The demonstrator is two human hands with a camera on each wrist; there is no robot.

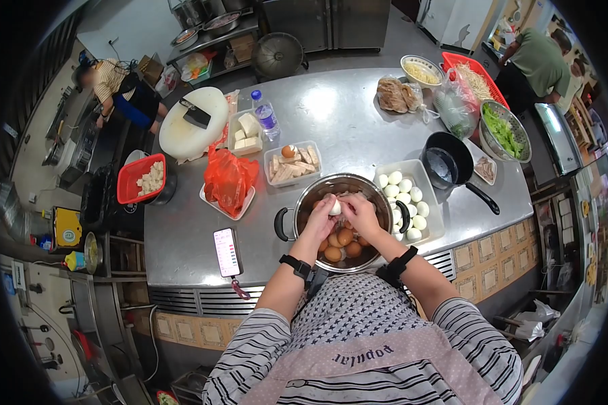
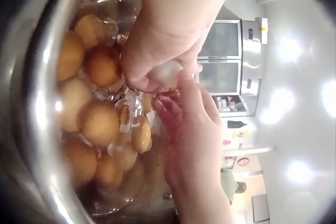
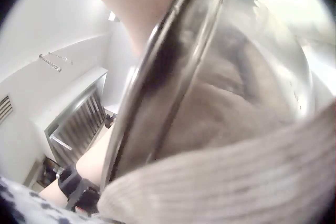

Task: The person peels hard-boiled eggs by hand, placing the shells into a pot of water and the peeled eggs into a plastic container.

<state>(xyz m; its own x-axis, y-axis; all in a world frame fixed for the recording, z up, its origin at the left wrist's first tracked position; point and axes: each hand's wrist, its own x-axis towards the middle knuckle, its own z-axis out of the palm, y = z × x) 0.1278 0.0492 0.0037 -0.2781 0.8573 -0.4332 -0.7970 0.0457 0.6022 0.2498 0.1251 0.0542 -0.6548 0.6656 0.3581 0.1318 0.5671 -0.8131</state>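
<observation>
Above pot (image 1: 344,178) at worktop's near edge: left hand (image 1: 319,226) fingers curled round white egg (image 1: 335,207); right hand (image 1: 360,214) fingertips pinch it.

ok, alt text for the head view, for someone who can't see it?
A person's left hand holds a white part-peeled egg over a round steel pot of brown eggs while the right hand pinches at its shell. A white rectangular tray of peeled eggs sits right of the pot on a grey steel counter.
</observation>
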